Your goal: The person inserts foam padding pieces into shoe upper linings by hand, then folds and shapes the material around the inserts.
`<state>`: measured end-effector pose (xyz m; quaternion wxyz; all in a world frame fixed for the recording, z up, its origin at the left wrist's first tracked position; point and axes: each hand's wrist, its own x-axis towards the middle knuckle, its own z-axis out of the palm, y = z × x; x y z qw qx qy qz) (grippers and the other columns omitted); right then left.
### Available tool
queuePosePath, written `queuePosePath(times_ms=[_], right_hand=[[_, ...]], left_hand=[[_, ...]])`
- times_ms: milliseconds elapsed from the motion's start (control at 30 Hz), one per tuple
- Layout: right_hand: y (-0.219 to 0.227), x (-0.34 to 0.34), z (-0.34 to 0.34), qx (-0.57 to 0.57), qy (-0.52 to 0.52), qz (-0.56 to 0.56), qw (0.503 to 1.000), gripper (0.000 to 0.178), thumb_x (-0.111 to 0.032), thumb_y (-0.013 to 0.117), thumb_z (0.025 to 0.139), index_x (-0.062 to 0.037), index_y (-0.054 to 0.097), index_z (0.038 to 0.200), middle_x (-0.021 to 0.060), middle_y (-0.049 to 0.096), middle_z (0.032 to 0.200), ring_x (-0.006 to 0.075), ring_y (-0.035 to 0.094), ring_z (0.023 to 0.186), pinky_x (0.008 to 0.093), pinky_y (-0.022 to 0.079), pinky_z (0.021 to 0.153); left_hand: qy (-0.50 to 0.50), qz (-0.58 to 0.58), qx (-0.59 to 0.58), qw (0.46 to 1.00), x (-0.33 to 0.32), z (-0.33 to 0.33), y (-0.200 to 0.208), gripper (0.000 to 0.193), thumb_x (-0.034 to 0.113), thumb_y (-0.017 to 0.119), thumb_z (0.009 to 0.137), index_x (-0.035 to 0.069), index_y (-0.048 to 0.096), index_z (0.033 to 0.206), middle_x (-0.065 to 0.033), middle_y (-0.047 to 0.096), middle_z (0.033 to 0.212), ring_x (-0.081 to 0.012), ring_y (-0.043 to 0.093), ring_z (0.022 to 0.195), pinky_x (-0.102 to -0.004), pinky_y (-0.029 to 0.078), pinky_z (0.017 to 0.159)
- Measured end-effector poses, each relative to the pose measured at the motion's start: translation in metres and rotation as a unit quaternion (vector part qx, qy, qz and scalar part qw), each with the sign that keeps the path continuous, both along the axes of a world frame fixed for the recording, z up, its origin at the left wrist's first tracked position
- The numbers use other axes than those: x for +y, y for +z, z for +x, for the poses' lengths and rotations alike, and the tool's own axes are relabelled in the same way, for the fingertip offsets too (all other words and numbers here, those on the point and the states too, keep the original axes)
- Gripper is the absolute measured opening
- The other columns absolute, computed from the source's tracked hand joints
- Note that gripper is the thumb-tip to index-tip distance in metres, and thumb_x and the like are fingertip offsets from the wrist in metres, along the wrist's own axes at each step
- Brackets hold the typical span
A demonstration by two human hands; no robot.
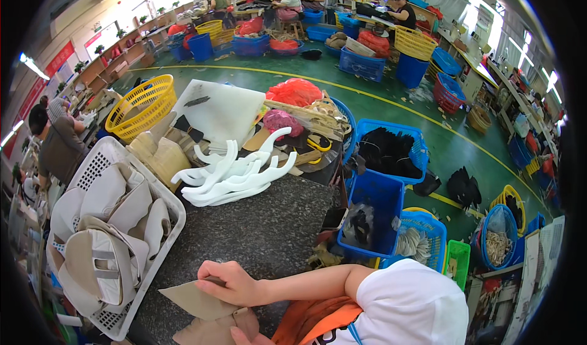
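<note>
Low in the view, my right hand (231,284) pinches a beige, pointed piece of leather-like sheet (199,301) between thumb and curled fingers. Just below, my left hand (247,328), partly cut off by the lower edge, grips a second beige part (205,331), which touches the first. Whether the two parts are joined I cannot tell. Both hands are over the near end of a dark speckled tabletop (244,235). To their left stands a white plastic basket (174,241) holding several beige and cream shoe-upper pieces (113,253).
Curved white strips (235,174) lie stacked farther up the tabletop, before a white board (220,109) and yellow-handled scissors (319,142). A yellow basket (143,106) stands behind. Blue bins (373,210) line the right side on the green floor (452,143). Other people work at far benches.
</note>
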<state>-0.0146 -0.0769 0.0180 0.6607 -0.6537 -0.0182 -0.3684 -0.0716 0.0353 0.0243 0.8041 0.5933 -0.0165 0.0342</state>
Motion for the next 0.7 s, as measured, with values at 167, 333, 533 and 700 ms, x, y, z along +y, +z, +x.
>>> queuePosePath(times_ms=[167, 333, 533, 700], right_hand=[[-0.002, -0.001, 0.002, 0.018, 0.011, -0.001, 1.0, 0.019, -0.019, 0.057, 0.089, -0.0028, 0.05, 0.084, 0.0096, 0.053, 0.061, 0.0209, 0.05, 0.052, 0.0318, 0.04, 0.051], [-0.004, -0.005, -0.002, 0.019, 0.009, -0.014, 1.0, 0.019, -0.021, 0.057, 0.089, -0.0031, 0.05, 0.086, 0.0098, 0.052, 0.064, 0.0227, 0.052, 0.056, 0.0341, 0.04, 0.053], [-0.001, -0.031, -0.001, -0.023, -0.149, -0.12, 0.981, 0.047, -0.011, 0.058, 0.081, -0.0019, 0.042, 0.124, 0.0121, 0.05, 0.111, 0.0254, 0.05, 0.102, 0.0367, 0.04, 0.089], [-0.006, -0.047, -0.021, 0.037, -0.041, -0.041, 0.998, 0.051, 0.0, 0.057, 0.079, -0.005, 0.044, 0.128, 0.0096, 0.051, 0.107, 0.0168, 0.055, 0.085, 0.0266, 0.047, 0.075]], left_hand=[[0.008, -0.015, 0.026, 1.0, 0.003, 0.0, -0.004, 0.037, 0.012, 0.061, 0.084, -0.005, 0.052, 0.116, -0.0172, 0.054, 0.116, -0.027, 0.055, 0.099, -0.0377, 0.048, 0.083], [-0.007, 0.203, -0.113, 0.973, 0.023, 0.003, -0.041, 0.026, 0.009, 0.057, 0.087, -0.005, 0.057, 0.109, -0.0177, 0.058, 0.111, -0.0245, 0.057, 0.097, -0.0367, 0.047, 0.083], [-0.058, -0.195, -0.013, 0.979, 0.01, 0.032, 0.024, 0.038, 0.009, 0.062, 0.086, -0.004, 0.051, 0.12, -0.0181, 0.056, 0.118, -0.0281, 0.055, 0.102, -0.0377, 0.045, 0.089], [-0.354, -0.486, -0.144, 0.786, -0.005, 0.075, 0.07, 0.068, 0.032, 0.052, 0.091, -0.004, 0.022, 0.141, -0.0178, 0.022, 0.149, -0.0308, 0.017, 0.138, -0.0477, 0.006, 0.114]])
